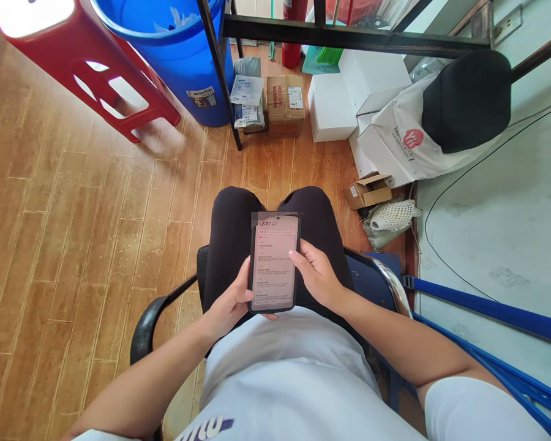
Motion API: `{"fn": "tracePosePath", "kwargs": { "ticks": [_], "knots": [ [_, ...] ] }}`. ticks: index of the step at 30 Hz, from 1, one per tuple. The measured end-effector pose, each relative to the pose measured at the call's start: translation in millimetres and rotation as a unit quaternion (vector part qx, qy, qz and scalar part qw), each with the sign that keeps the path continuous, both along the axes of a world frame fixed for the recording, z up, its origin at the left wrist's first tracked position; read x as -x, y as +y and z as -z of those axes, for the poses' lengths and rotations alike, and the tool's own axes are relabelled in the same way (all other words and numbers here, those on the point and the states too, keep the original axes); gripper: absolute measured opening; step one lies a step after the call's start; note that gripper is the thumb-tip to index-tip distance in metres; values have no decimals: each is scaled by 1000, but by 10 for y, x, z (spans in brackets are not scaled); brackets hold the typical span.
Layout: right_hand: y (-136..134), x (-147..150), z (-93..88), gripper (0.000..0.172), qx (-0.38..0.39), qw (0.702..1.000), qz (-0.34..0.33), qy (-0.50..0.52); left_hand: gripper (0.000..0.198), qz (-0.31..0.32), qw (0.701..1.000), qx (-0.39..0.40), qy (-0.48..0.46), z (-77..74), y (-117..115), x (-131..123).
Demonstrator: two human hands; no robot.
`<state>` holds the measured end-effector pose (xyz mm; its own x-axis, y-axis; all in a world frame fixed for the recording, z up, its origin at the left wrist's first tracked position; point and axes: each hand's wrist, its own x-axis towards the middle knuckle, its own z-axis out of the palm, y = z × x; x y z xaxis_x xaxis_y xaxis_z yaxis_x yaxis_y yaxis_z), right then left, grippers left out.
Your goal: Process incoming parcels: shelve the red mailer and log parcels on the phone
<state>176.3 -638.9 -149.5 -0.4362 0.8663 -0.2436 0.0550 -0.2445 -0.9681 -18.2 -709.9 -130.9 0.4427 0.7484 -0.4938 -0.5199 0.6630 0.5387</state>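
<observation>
A smartphone [275, 263] in a dark case is held upright over my lap. Its lit pinkish screen shows 12:17 at the top and lines of small text too fine to read. My left hand [232, 300] grips the lower left side, thumb at the screen's edge and a fingertip showing below the phone. On the right side my right hand [319, 275] is closed round the edge, its thumb touching the screen; its other fingers are mostly hidden behind the phone. Black trousers [232, 229] cover my legs beneath.
I sit in a chair with a black armrest [142, 324]. Ahead on the wooden floor [73, 245] stand a red stool [73, 67], a blue bin [174, 67], a cardboard box [285, 113] and white boxes [333, 113]. A black cap [468, 101] hangs at right, above blue metal bars [487, 309].
</observation>
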Motion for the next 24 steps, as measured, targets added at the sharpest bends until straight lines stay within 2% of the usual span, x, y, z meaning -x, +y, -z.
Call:
{"fn": "tracePosePath", "kwargs": {
  "ticks": [6,11,14,16,24],
  "knots": [
    [6,-12,0,25,-6,1000,-20,1,69,-11,1000,8,11,-12,-11,-13],
    [-10,-20,16,41,-53,997,-43,-37,76,-14,999,24,30,-31,-9,-28],
    [-16,-6,21,26,-26,999,-21,-24,73,-8,1000,14,21,-24,-1,-24],
    [-9,4,22,22,5,1000,1,-8,69,-2,1000,4,14,-12,-1,-18],
    [63,-1,45,37,69,996,52,5,67,26,999,5,27,-6,-5,-14]
  ]
}}
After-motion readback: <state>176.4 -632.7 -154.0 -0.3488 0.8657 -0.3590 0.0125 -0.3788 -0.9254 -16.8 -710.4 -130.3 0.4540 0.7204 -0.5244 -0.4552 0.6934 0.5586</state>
